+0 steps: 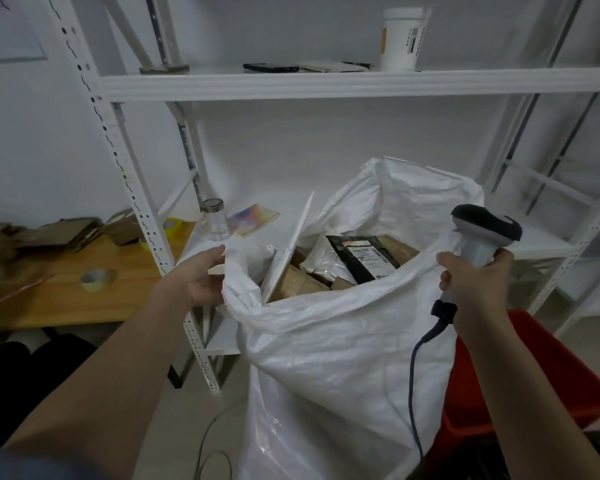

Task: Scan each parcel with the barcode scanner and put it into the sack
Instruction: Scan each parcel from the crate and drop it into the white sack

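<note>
Both forearms frame a white woven sack point(343, 358). Its rim is pinched by the left hand point(201, 277); the barcode scanner point(478, 240) is gripped by the right hand point(475, 289). Inside lies a black parcel point(364, 258), its white label unreadable, among brown boxes point(298, 280).

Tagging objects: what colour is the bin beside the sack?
Red bin, right of the white sack; head view.

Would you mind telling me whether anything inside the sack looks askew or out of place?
A flat white parcel stands on edge, poking above the sack's rim at the left, while the black parcel and brown boxes lie flat. Nothing looks spilled or damaged.
</note>
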Motion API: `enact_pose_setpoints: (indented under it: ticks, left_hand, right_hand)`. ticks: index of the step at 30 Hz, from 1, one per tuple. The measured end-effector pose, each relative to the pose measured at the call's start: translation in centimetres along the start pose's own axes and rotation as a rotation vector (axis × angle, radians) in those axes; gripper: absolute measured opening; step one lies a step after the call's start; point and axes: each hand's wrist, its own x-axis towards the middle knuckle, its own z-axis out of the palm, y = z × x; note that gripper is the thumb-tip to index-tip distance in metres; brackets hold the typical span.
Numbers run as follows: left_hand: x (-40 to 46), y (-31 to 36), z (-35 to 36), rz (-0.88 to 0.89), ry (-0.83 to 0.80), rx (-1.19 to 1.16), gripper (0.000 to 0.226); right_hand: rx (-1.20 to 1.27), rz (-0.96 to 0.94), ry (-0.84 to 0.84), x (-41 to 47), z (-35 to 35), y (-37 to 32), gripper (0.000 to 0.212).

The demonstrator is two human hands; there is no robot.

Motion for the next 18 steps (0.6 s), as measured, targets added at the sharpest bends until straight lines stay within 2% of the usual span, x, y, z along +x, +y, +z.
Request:
enact_pose_setpoints:
  ticks: [3,6,12,13,16,18]
  left_hand:
    - [1.4,1.8,-0.5,0.033,0.050,0.021,0.011]
    - [3.3,3.0,-1.5,0.000,0.005,0.027,0.026]
    - [7.6,5.1,-4.2,-0.067,-0.051,0.122,0.010]
    - [8.2,5.8,-4.5,-0.060,-0.070,0.133,0.013]
    - [9.6,8.8,-4.6,0.078,-0.096,0.031,0.035]
    - [9.8,11.3,-4.1,0.239,-0.162,-0.060,0.033]
  right_hand:
    - [0.001,-0.010,0.031,-0.1,1.1,-0.4,0.049]
    - [-0.023,-0.008,0.055,-0.5,2.9,-0.2,0.052]
    - [-0.008,-0.020,0.196,-2.7,7.9,1.9,0.052]
    - [0.001,-0.027,0.219,-3.1,8.7,2.0,0.052]
    - [0.035,-0.048,0.285,-4.1,10.5,1.7,0.054]
    - [0.056,-0.087,0.357,-4.6,10.8,1.1,0.059]
